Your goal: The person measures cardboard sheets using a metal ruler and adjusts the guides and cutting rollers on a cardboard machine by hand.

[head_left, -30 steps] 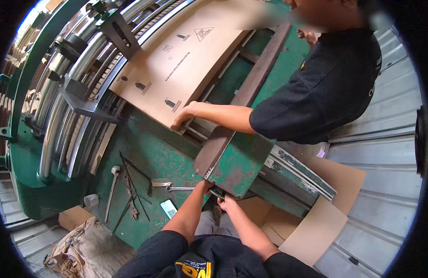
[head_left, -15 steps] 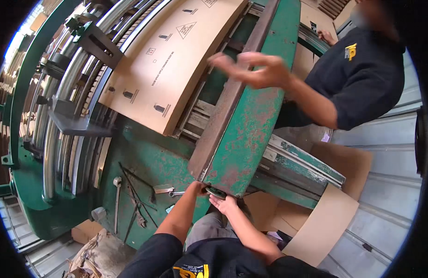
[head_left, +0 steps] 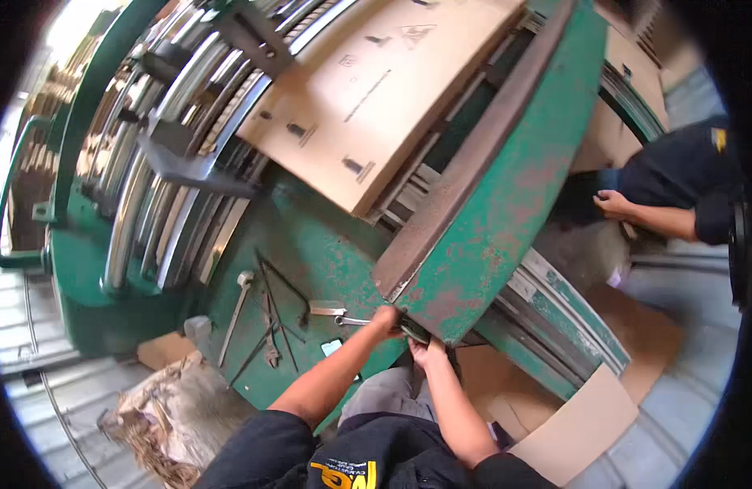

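Note:
At the near end of the green machine beam [head_left: 474,269] is a dark, round, wheel-like part [head_left: 414,329], seen nearly edge-on. My left hand [head_left: 385,320] is closed at its left side, fingers partly hidden behind it. From below, my right hand [head_left: 429,353] grips its lower edge with the fingers curled up against it. Just left of my left hand, a combination spanner [head_left: 353,321] lies on the green machine bed [head_left: 327,253], beside a pale flat block [head_left: 327,308].
More tools lie farther left, including a long-handled wrench [head_left: 235,318] and an adjustable wrench [head_left: 272,352]. Printed cardboard [head_left: 351,106] rests across the machine by metal rollers [head_left: 131,220]. A co-worker [head_left: 669,179] stands at right. A sack [head_left: 180,407] and a cardboard sheet [head_left: 580,432] are low down.
My view has shifted, so the machine appears farther right. The co-worker's raised, blurred hand has come down and away from the beam. Both my hands stay at the round part.

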`<state>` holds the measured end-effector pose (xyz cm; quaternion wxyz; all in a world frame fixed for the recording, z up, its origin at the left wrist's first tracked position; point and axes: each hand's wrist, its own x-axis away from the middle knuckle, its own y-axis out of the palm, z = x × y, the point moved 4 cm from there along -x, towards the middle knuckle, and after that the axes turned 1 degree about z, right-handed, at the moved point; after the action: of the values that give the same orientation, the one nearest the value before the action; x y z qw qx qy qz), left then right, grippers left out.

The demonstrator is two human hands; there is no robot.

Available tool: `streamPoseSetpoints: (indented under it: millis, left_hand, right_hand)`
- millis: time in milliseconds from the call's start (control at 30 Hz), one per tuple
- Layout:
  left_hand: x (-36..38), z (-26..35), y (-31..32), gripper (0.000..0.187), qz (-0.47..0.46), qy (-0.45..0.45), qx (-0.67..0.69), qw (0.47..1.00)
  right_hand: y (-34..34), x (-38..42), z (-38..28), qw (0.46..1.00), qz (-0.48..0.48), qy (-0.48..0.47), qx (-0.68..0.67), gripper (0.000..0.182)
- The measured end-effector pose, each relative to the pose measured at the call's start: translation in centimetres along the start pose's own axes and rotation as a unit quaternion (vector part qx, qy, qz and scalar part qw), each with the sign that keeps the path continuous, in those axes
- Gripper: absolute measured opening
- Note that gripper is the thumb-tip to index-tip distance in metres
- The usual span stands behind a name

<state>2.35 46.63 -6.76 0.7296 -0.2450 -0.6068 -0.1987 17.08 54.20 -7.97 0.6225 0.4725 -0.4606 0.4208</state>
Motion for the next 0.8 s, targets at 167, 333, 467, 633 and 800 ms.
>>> streamPoseSetpoints:
  millis: [167,333,467,633,800]
  left_hand:
    - [-9.0,-0.4,0.3,0.021,-0.222,-0.167,0.087,0.957]
    - [-10.0,-0.5,1.2,0.021,-0.028,0.076,-0.082,0.993]
    - [-3.1,0.2,0.4,0.024,0.163,0.216,-0.278,0.922]
    - [-0.9,1.5,-2.7,0.026,-0.069,-0.013,0.027,0.997]
    - [-14.2,-2.4,-3.0,0.028,-0.174,-0.177,0.057,0.967]
  right_hand:
    - [4.4,5.2,1.6,0.999,0.032,0.005,-0.026,0.039]
    - [3.7,3.0,1.8,0.989,0.117,-0.090,0.032,0.034]
    - [-1.5,-5.9,0.6,0.998,0.046,0.031,-0.017,0.035]
    - [2.7,0.3,3.0,0.999,-0.018,0.033,-0.007,0.036]
    - [7.0,4.3,3.2,0.994,0.061,0.013,-0.084,0.036]
